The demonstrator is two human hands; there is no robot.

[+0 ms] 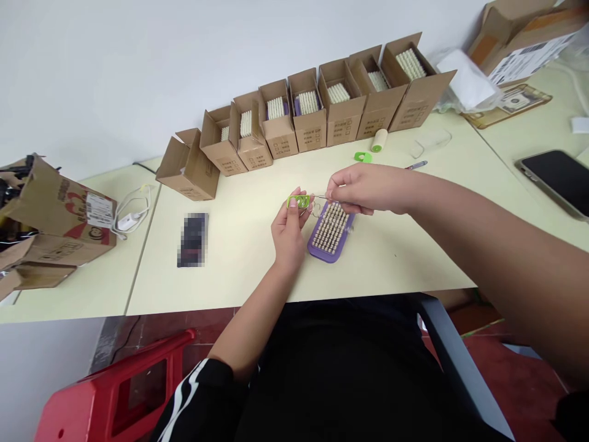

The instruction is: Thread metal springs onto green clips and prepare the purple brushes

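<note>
My left hand (pixel 289 234) is closed on a small bright-green plastic piece (pixel 300 201) with round openings, held up over the table. My right hand (pixel 352 187), just to its right, pinches a thin metal tool (pixel 321 196) that looks like tweezers and points left at the green piece. A fine clear thread or strip (pixel 316 210) curls below the tool. Beneath both hands lies a purple tray (pixel 332 253) with rows of small beige, bead-like pegs (pixel 330 230). My right hand covers the tray's far right corner.
Several open cardboard boxes (pixel 307 136) with pale ribbed contents line the wall. Behind my right hand lie a green piece (pixel 363 157), a spool (pixel 379 140) and a pen (pixel 416 165). A pixelated dark object (pixel 192 240) lies left; a phone (pixel 559 181) lies right.
</note>
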